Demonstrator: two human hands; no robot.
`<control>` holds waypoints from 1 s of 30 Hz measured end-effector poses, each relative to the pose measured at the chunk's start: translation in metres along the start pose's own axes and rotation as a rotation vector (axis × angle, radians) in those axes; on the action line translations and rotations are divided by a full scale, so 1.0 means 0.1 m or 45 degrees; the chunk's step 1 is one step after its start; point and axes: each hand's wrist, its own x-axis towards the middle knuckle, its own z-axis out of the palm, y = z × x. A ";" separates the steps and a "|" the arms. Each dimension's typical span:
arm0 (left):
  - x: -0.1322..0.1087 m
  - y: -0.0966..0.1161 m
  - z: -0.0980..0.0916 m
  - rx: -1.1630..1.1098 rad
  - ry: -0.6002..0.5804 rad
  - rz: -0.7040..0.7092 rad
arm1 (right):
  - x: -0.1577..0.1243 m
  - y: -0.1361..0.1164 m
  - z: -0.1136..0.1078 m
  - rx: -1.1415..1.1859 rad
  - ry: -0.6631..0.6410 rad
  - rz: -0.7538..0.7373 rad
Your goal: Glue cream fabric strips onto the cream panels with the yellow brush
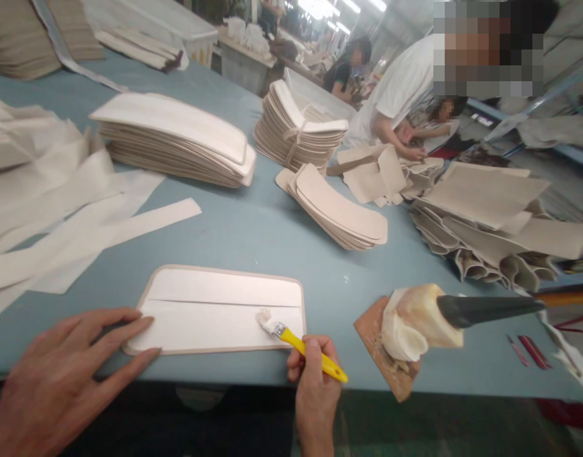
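Observation:
A flat panel (191, 324) with rounded corners lies near the front edge of the table, its white face edged in beige and crossed lengthwise by a dark seam. My left hand (77, 365) rests on the panel's left end, fingers stretched out and apart. In my right hand (316, 381) is a paintbrush (298, 346) with a yellow handle, fingers closed around it. Its whitish bristles touch the right part of the white face, just below the seam. To the right, a glue-crusted container (408, 324) with a dark handle sticking out stands on a brown board (370, 320).
Behind the panel are a long stack of white-topped panels (177, 127), a tied bundle (295, 127) and a smaller beige stack (341, 209). White strips (129, 228) lie left. Folded beige pieces (491, 197) and red tools (533, 351) are right. A person (396, 89) works across the table.

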 end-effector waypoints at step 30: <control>0.02 0.14 -0.11 0.004 0.112 0.116 | -0.23 -0.20 0.49 -0.264 -0.421 -0.255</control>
